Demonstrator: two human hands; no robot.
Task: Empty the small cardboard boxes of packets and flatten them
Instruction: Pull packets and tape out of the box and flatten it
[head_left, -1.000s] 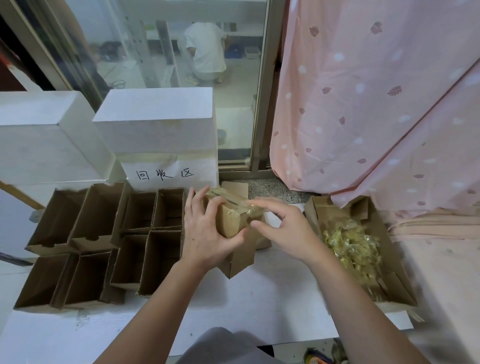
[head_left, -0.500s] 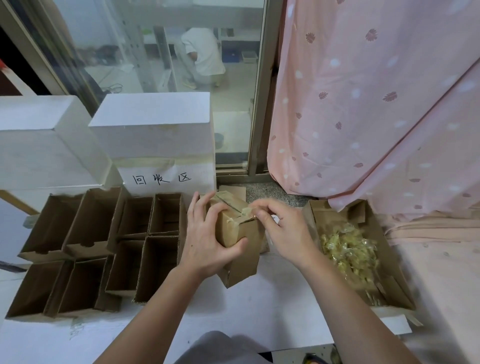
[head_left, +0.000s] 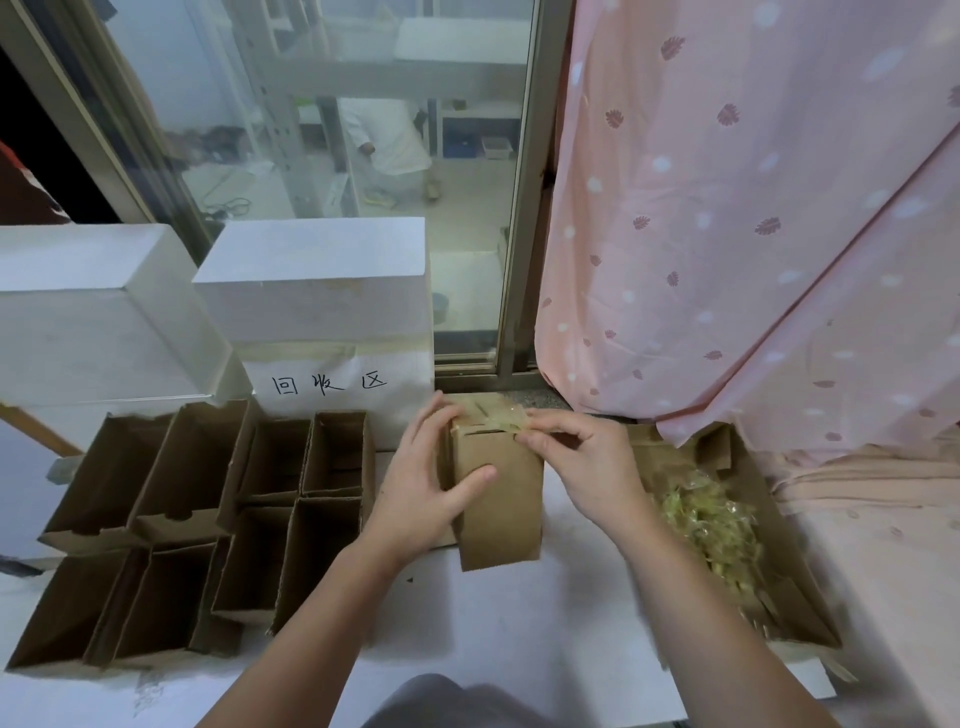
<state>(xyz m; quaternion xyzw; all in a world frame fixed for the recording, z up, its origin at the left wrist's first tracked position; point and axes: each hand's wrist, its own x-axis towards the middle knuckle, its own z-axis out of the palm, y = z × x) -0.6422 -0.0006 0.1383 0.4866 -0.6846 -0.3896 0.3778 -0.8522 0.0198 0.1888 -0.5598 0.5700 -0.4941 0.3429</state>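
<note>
A small brown cardboard box (head_left: 498, 499) stands over the middle of the white table, its far end sealed with clear tape (head_left: 501, 418). My left hand (head_left: 423, 488) grips the box from its left side, thumb across the front face. My right hand (head_left: 582, 462) pinches the tape at the box's top right corner. To the right lies an open cardboard carton (head_left: 800, 618) holding a heap of yellow-green clear packets (head_left: 711, 530).
Several emptied small boxes (head_left: 197, 519) lie open side by side on the left. Behind them stand white foam blocks (head_left: 311, 280) and a paper label (head_left: 332, 384) with handwriting. A pink curtain (head_left: 753, 234) hangs at right, a glass door (head_left: 363, 156) behind.
The box has been turned more upright in my left hand. My right hand's fingers have moved to the top right corner and lifted the tape end. The camera view has tilted slightly.
</note>
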